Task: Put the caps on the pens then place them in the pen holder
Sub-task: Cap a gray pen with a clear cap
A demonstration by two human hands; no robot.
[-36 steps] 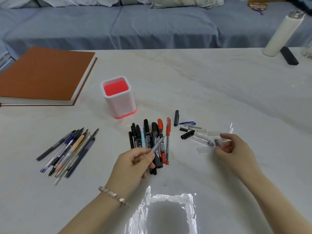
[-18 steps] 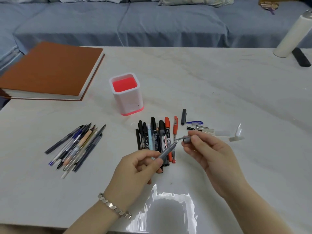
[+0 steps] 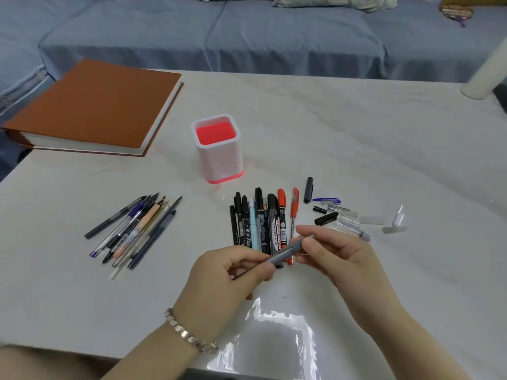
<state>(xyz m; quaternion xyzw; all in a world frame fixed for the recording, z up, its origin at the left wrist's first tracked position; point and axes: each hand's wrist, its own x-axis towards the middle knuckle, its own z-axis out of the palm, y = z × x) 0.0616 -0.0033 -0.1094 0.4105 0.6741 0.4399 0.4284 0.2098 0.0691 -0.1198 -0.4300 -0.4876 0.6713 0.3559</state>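
I see the pen holder on the table, the book behind-left of it. Before it lies a row of pens, with loose pens left and caps right. Over its near end, left hand and right hand share one pen.

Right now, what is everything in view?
pen holder: one, white with red inside, table centre.
capped pens: about nine, black, light blue, red, row before holder.
uncapped pens: about ten, mixed, pile at left.
loose caps: several, black, blue, clear, white, right of row.
grey pen: one, between both hands.
book: one, brown, far left.
cylinder: one, white, far right.
table: white.
sofa: blue-grey, behind.
bracelet: silver, left wrist.
left hand: grips pen barrel.
right hand: fingers pinch pen's far end.
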